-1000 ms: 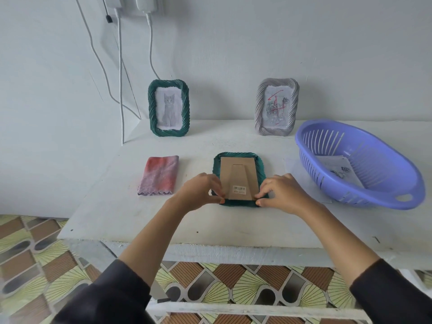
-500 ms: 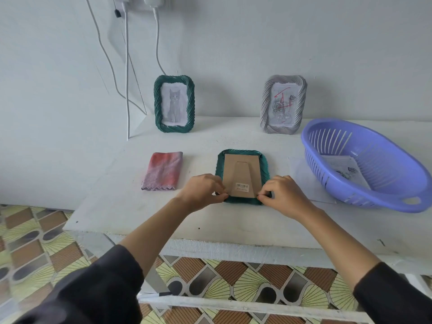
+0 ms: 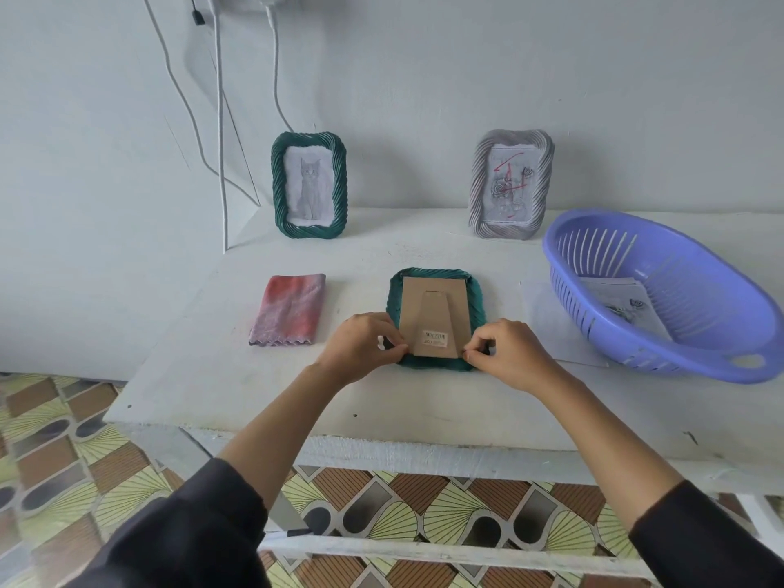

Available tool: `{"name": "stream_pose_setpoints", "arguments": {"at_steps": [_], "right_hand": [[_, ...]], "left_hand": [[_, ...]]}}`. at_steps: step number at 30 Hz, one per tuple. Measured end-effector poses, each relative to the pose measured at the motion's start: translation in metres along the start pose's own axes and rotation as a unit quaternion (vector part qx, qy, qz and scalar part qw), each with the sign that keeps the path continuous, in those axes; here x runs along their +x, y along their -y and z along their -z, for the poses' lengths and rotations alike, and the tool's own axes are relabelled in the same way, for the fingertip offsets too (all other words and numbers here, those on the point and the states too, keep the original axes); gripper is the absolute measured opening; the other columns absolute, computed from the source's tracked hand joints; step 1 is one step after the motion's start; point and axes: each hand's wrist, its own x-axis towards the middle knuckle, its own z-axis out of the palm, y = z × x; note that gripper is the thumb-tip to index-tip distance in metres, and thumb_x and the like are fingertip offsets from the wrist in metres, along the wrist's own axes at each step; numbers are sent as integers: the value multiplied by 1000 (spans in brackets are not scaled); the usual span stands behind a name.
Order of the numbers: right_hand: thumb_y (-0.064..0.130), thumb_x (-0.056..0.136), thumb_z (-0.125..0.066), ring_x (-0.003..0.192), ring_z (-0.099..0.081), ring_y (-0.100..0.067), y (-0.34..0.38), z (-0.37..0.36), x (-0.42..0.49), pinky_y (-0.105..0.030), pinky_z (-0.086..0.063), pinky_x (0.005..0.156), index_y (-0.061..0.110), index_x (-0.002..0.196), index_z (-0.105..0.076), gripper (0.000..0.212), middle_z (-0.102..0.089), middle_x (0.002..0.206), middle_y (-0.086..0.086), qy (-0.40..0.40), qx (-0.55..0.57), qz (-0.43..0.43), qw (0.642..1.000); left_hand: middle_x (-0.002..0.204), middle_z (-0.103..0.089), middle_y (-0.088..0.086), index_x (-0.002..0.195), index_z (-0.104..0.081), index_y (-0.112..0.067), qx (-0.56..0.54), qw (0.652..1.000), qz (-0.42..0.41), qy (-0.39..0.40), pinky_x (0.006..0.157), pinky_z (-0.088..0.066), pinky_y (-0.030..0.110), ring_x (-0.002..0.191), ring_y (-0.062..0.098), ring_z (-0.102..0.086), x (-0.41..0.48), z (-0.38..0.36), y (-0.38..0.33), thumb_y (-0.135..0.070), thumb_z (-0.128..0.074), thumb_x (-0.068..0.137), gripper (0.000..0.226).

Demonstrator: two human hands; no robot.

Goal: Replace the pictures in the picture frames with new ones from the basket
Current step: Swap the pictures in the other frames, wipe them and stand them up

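- Green frame (image 3: 437, 319) lies face down on the white table (image 3: 237, 388), brown backing board (image 3: 435, 316) up, its near corners directly under the fingertips of both hands.
- Left hand (image 3: 360, 348): fingers curled and pressed together at the frame's near-left corner; a small white-and-dark tab shows just beside the fingertips. Whether it is pinched, cannot tell.
- Right hand (image 3: 509, 354): thumb and forefinger pinched close at the near-right corner, on what looks like a dark tab.
- Against a second ago: both hands have slid outward from the board's lower edge to the corners, and the tabs now show. Judgement: the backing clips are being turned or released, so the board is not yet free.
- Head has tilted; the scene sits lower in view.
- Beyond the fingertips: a second green frame (image 3: 309, 191) with a cat drawing and a grey frame (image 3: 511, 184) stand at the wall, unmoved.
- Right of the right-hand fingers: purple basket (image 3: 662, 341) holding new pictures (image 3: 619, 301), untouched.
- Left of the left-hand fingers: folded pink cloth (image 3: 288, 309), unmoved.
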Motion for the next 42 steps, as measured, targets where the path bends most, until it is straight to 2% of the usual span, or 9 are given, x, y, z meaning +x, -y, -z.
{"name": "stream_pose_setpoints", "arguments": {"at_steps": [4,8,10,12,14,16,24,33,42], "right_hand": [[17,78,-69,75,-60,-12,0,5,1,-27,-47,71,21,73,-67,6,-67,79,5,44,26,-25,998],[14,80,-67,63,-48,3,-4,13,17,-9,-35,62,17,90,-71,11,-58,81,6,-6,63,-45,997],[12,83,-62,65,-45,0,-7,17,36,-9,-33,62,14,100,-69,18,-60,91,-2,-65,57,-79,993],[13,86,-58,82,-54,-12,-7,18,58,-21,-40,73,12,109,-66,24,-61,105,-10,-100,38,-112,988],[15,90,-54,104,-57,-25,-7,15,80,-29,-41,87,10,115,-63,28,-59,117,-14,-105,11,-133,985],[17,91,-51,110,-56,-30,-5,10,96,-32,-42,89,8,115,-63,29,-55,120,-16,-96,-19,-147,984],[19,91,-54,104,-57,-29,-5,-8,112,-37,-47,89,10,116,-63,28,-53,118,-13,-115,-25,-170,978],[15,91,-53,89,-59,-28,-9,-17,109,-33,-46,75,8,108,-67,22,-54,108,-13,-157,-10,-159,975],[13,91,-54,82,-58,-26,-11,-20,109,-33,-45,68,6,96,-70,19,-55,101,-12,-173,-8,-149,974]], "left_hand": [[87,-64,-4,82,-75,-12,-171,980,91,-32,69,-48,16,80,9,-59,-2,-4,-1,-12,-68,82,6],[91,-59,-8,75,-69,-28,-324,917,140,-187,66,-45,7,86,4,-55,4,-10,-1,-9,-64,85,22],[93,-57,-9,76,-68,-29,-310,913,158,-215,67,-44,8,88,8,-53,20,-11,1,-11,-63,86,22],[100,-57,-7,87,-70,-24,-241,935,172,-193,72,-43,14,94,12,-52,41,-11,6,-15,-61,88,13],[112,-58,-1,103,-70,-17,-162,959,177,-153,81,-42,22,100,16,-53,63,-12,14,-20,-59,90,18],[120,-58,2,113,-68,-16,-107,972,170,-121,87,-42,26,106,19,-54,82,-13,20,-25,-58,91,26],[123,-57,-3,125,-60,-24,-2,989,128,-69,85,-45,28,114,18,-49,107,-19,30,-30,-48,95,32],[117,-62,-4,114,-68,-21,-54,985,125,-102,77,-43,26,103,17,-55,108,-24,35,-28,-56,92,27],[112,-65,-2,99,-74,-17,-82,982,125,-115,85,-50,37,101,18,-59,107,-26,33,-25,-60,89,19]]}}
